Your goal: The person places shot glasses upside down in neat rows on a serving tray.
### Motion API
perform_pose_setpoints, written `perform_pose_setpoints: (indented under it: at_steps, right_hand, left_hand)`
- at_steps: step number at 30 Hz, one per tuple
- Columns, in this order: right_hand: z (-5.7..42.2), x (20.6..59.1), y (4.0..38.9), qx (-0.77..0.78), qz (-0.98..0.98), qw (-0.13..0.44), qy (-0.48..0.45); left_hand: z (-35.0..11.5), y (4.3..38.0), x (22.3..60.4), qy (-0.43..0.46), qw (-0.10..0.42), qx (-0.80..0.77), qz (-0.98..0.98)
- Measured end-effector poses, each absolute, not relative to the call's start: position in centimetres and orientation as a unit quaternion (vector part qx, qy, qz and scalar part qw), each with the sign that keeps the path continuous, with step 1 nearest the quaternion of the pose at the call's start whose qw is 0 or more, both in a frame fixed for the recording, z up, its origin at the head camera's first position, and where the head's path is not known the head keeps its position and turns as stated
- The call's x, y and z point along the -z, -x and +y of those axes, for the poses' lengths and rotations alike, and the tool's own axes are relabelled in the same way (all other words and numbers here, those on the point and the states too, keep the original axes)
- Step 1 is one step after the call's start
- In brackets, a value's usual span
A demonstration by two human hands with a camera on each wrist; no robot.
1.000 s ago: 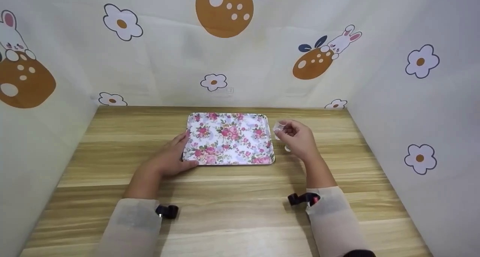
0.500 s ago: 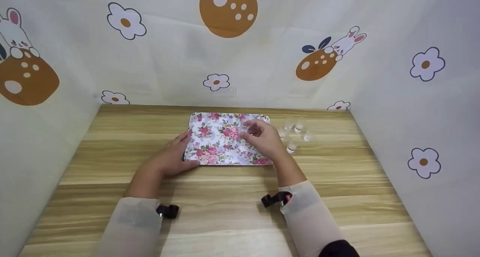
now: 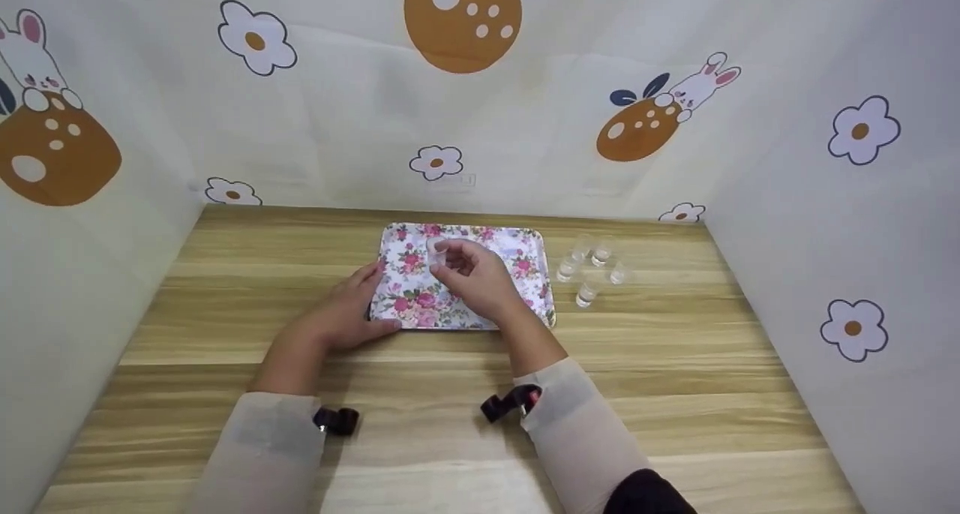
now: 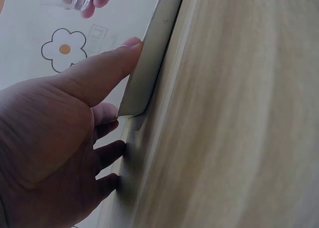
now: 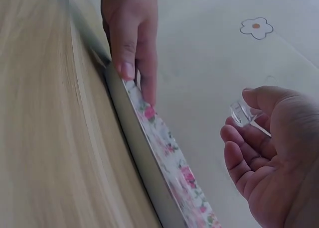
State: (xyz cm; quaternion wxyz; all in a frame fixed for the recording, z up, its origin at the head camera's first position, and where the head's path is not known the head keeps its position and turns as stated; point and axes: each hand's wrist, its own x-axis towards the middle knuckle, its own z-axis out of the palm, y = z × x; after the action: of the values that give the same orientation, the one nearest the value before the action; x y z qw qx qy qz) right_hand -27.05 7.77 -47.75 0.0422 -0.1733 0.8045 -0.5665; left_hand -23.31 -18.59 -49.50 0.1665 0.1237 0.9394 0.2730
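Observation:
A rectangular tray with a pink rose print lies near the back of the wooden table. My left hand grips its near left corner, thumb along the front rim and fingers at the left side; some fingertips reach down to the tabletop in the left wrist view. Over the tray, left of its middle, my right hand pinches a small clear shot glass between thumb and fingers. In the right wrist view the glass is held above the tray's surface, with the other fingers loosely curled below it.
Several more small clear glasses stand in a loose cluster on the table, close to the tray's right edge. Cloth walls printed with rabbits and flowers enclose the table at the back and both sides.
My right hand has moved left from beside the tray to over it, carrying the shot glass and uncovering the other glasses. The left hand has stayed on the tray's corner.

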Motion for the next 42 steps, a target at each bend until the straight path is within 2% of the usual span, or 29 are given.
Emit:
perform_pose_setpoints:
  at_steps: [9,22,31,37,42]
  right_hand:
    - [6.2,48.5,27.0,0.556,0.805,0.064,0.199]
    - [5.6,49.6,27.0,0.471,0.853,0.006,0.224]
    - [4.9,50.0,26.6,0.457,0.856,0.055,0.237]
    - [4.8,50.1,26.5,0.424,0.868,0.069,0.25]
    - [5.5,49.9,26.5,0.455,0.854,0.085,0.236]
  left_hand:
    - [-18.6,23.2,49.5,-0.138,0.146,-0.272,0.941]
    - [-18.5,23.0,49.2,-0.131,0.153,-0.277,0.94]
    - [-18.5,23.2,49.5,-0.137,0.148,-0.261,0.944]
    - [-18.6,23.3,49.7,-0.141,0.147,-0.269,0.941]
    - [-18.6,23.4,50.0,-0.141,0.146,-0.278,0.939]
